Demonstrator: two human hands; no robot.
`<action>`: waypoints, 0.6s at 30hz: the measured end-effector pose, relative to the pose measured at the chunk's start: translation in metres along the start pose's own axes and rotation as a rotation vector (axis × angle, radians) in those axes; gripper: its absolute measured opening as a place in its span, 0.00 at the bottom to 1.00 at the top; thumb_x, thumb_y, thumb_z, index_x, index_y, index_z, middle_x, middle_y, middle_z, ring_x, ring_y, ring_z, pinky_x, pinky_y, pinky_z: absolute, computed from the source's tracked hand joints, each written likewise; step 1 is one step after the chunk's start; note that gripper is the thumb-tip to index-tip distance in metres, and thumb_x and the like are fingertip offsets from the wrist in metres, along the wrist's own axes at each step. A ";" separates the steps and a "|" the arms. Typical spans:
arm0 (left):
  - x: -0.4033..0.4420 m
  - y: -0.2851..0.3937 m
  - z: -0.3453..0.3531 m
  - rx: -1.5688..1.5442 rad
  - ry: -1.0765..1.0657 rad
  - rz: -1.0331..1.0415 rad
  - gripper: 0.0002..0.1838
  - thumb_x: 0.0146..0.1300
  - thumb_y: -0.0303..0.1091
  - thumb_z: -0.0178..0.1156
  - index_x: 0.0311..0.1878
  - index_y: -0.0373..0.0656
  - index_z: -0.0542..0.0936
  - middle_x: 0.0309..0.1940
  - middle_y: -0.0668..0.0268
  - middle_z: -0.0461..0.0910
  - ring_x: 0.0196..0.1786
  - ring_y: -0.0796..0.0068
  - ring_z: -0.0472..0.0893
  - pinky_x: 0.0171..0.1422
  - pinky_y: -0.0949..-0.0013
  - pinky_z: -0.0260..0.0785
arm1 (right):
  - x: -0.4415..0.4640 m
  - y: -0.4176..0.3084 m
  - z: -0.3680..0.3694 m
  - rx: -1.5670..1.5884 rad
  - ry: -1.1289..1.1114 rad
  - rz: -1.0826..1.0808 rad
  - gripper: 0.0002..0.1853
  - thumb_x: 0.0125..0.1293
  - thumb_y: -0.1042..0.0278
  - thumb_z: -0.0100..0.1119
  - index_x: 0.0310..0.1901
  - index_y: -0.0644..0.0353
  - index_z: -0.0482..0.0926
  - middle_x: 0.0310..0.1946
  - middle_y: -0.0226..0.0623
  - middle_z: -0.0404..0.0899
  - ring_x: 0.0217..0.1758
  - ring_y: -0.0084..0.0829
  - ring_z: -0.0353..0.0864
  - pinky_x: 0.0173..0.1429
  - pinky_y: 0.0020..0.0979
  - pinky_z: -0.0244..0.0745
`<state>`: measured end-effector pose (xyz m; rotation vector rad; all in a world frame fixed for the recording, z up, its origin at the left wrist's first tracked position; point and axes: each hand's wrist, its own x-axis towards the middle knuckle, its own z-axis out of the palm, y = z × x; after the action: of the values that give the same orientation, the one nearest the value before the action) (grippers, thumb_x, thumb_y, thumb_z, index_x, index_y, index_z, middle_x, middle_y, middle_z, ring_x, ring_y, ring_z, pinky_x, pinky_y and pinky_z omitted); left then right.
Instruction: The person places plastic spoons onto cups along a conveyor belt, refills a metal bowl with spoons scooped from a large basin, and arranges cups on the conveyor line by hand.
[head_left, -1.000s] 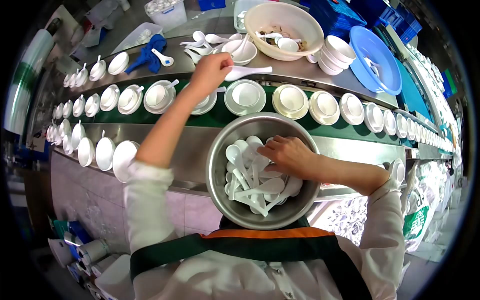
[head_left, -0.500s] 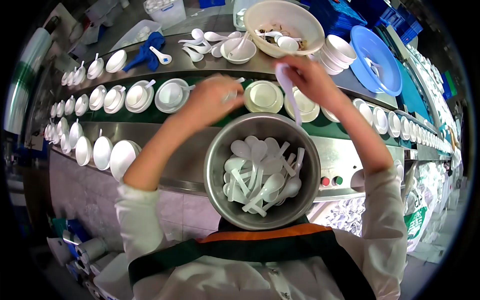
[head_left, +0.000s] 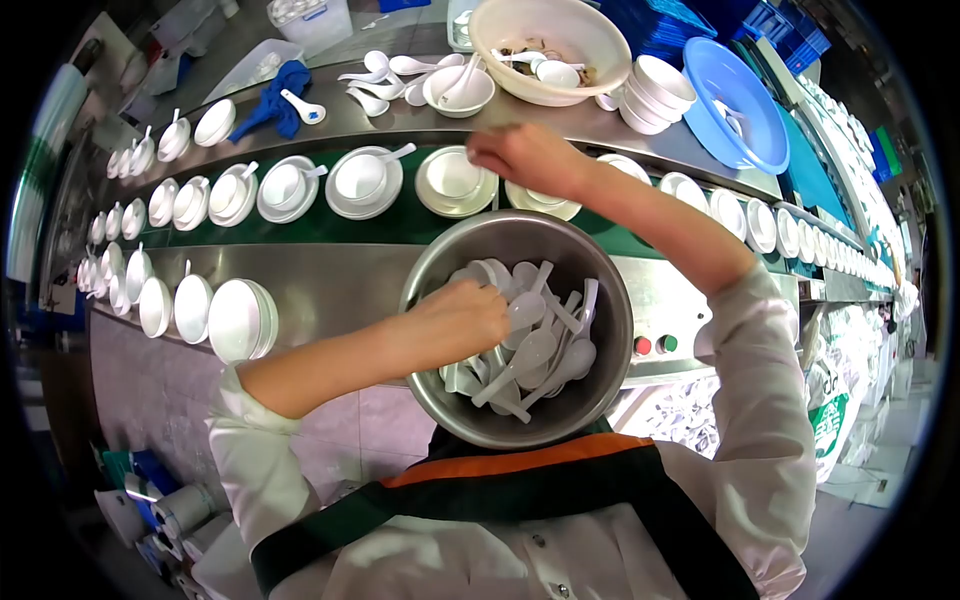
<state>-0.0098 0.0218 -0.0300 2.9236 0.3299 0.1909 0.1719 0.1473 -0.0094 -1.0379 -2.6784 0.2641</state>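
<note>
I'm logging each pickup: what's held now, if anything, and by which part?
Can't tell: the left grip is among spoons in the metal bowl, any hold hidden; no held thing shows at the right grip.

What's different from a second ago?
The left hand let go of a spoon and moved down into the metal bowl. The right hand took another out and reached over the belt; I can't see that one. The small bowls slid left. The blue tub and blue cloth stayed put.

Left grip (head_left: 462,320) dropped into the basin (head_left: 606,325) — dishes (head_left: 360,180) slid left (along the belt (head_left: 322,228)).
</note>
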 end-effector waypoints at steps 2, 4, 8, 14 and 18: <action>-0.002 -0.002 -0.016 0.048 0.029 0.020 0.02 0.41 0.27 0.56 0.19 0.40 0.74 0.20 0.64 0.73 0.29 0.66 0.76 0.32 0.66 0.69 | -0.035 -0.030 -0.018 -0.050 -0.177 -0.109 0.08 0.54 0.67 0.55 0.35 0.59 0.77 0.32 0.42 0.77 0.36 0.39 0.78 0.39 0.35 0.74; 0.002 -0.004 -0.037 0.072 0.016 0.019 0.03 0.41 0.29 0.59 0.18 0.41 0.77 0.18 0.63 0.75 0.29 0.67 0.78 0.30 0.65 0.70 | -0.073 -0.048 -0.004 -0.185 -0.227 -0.288 0.06 0.50 0.69 0.56 0.31 0.57 0.76 0.29 0.39 0.76 0.34 0.36 0.78 0.36 0.35 0.74; 0.018 -0.024 -0.064 -0.219 0.056 0.016 0.09 0.47 0.36 0.64 0.22 0.42 0.76 0.21 0.67 0.72 0.29 0.70 0.75 0.30 0.68 0.67 | -0.103 -0.042 0.014 -0.200 -0.227 -0.349 0.05 0.51 0.70 0.56 0.31 0.56 0.76 0.26 0.35 0.76 0.31 0.36 0.78 0.34 0.34 0.74; 0.054 -0.117 -0.072 -0.295 0.514 -0.384 0.08 0.52 0.33 0.62 0.29 0.36 0.80 0.23 0.60 0.75 0.24 0.66 0.74 0.31 0.68 0.65 | -0.105 -0.030 -0.069 0.212 -0.039 0.103 0.05 0.54 0.73 0.57 0.34 0.58 0.77 0.27 0.38 0.79 0.30 0.39 0.79 0.37 0.34 0.75; 0.070 -0.173 -0.019 -0.178 0.465 -0.480 0.10 0.50 0.34 0.64 0.27 0.34 0.79 0.23 0.58 0.76 0.25 0.62 0.75 0.31 0.65 0.65 | -0.098 0.031 -0.077 -0.117 0.354 0.252 0.05 0.54 0.71 0.58 0.34 0.57 0.79 0.26 0.39 0.79 0.28 0.39 0.79 0.33 0.35 0.74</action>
<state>0.0195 0.2074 -0.0395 2.5031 1.0056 0.7763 0.2844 0.1093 0.0390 -1.3216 -2.2706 -0.0312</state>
